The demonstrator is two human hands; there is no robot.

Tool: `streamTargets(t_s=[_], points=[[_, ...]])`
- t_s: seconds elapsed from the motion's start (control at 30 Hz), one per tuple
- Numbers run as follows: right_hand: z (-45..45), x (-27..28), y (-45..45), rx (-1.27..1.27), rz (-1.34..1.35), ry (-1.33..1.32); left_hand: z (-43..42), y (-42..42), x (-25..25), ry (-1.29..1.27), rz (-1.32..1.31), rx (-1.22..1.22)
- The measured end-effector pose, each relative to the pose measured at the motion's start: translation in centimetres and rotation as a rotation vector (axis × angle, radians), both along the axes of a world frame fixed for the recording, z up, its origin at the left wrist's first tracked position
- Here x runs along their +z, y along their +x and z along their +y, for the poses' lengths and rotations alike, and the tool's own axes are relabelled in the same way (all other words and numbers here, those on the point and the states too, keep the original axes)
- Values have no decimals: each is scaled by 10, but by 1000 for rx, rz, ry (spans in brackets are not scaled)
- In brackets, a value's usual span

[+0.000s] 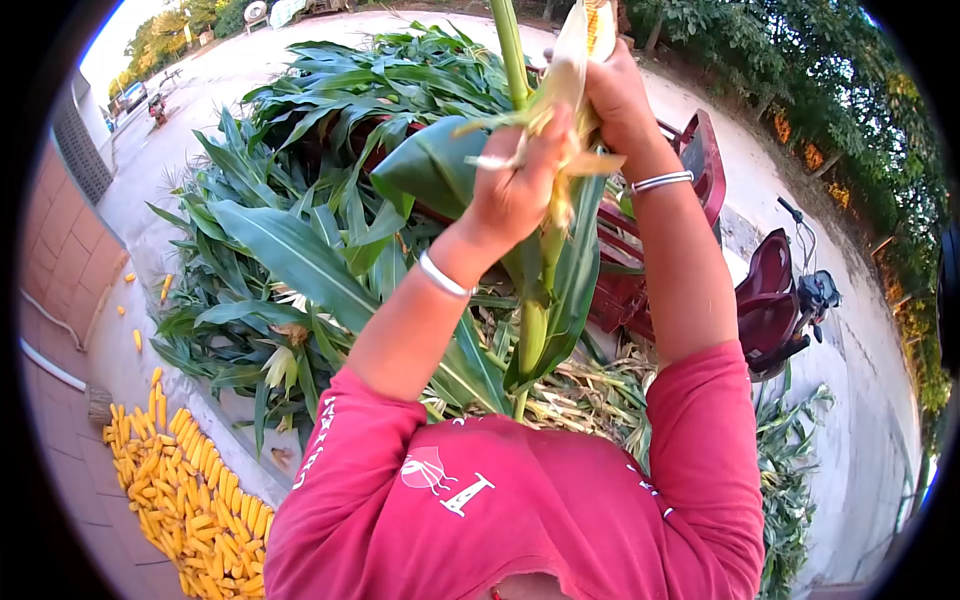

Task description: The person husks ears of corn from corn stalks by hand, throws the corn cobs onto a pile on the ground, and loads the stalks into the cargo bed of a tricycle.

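Observation:
An ear of corn (597, 28), with yellow kernels showing at its top, is held up on a tall green stalk (533, 325). Pale husk (566, 75) hangs peeled around it. My left hand (520, 175) is closed on the husk near the ear's base. Slightly higher, my right hand (612, 95) grips the ear from the right side. Its fingertips are partly hidden behind the ear and husk. A broad green leaf (425, 165) sticks out left of the stalk.
Cut corn stalks (270, 200) lie heaped ahead and to the left, partly over a red vehicle (625, 290). Husked yellow cobs (200, 500) are piled at lower left beside a brick wall (65, 240). A dark red seat with handlebars (775, 300) stands at right.

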State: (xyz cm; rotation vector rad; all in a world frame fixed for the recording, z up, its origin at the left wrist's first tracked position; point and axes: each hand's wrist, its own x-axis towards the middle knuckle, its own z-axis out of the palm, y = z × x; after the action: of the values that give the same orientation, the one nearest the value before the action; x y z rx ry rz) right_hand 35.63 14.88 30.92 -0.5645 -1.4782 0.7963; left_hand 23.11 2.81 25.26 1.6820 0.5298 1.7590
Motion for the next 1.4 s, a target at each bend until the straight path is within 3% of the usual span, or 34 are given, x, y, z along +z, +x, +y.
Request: streamTargets(t_s=[0.07, 0.17, 0.2, 0.23, 0.3, 0.4, 0.47, 0.53, 0.57, 0.63, 0.7, 0.77, 0.83, 0.9, 1.0, 1.4], points=[[7, -4, 10, -50, -9, -63, 3, 3, -51, 677, 183, 601], [-1, 0, 8, -43, 16, -94, -37, -17, -76, 427, 220, 22], [-8, 1, 3, 21, -35, -39, -43, -17, -83, 430, 149, 58], [-13, 3, -2, 87, -97, 22, -47, -24, -85, 467, 265, 138], [-17, 2, -18, 46, -79, 96, -56, -25, -89, 435, 189, 211], [-13, 0, -28, 91, -93, 104, -52, -38, -92, 518, 332, 193], [-22, 1, -35, -60, -129, 130, -50, -39, -92, 540, 336, 203], [-3, 8, -42, -222, -156, 155, -48, -29, -101, 488, 160, 72], [15, 12, -44, -303, -173, 135, -47, -29, -99, 580, 174, 108], [5, 34, -54, -123, -112, -54, -57, -32, -82, 525, 357, 192], [16, 38, -58, -216, -172, -13, -59, -31, -75, 542, 394, 215], [26, 28, -59, -248, -149, 64, -58, -33, -79, 515, 413, 240], [21, 24, -60, -73, 86, 20, -56, -32, -81, 481, 418, 254], [9, 27, -61, -99, 64, -2, -56, -33, -81, 476, 436, 250], [-5, 34, -67, 12, 269, -155, -59, -36, -78, 479, 488, 286], [16, 28, -47, 96, 387, -272, -61, -38, -71, 486, 524, 273]])
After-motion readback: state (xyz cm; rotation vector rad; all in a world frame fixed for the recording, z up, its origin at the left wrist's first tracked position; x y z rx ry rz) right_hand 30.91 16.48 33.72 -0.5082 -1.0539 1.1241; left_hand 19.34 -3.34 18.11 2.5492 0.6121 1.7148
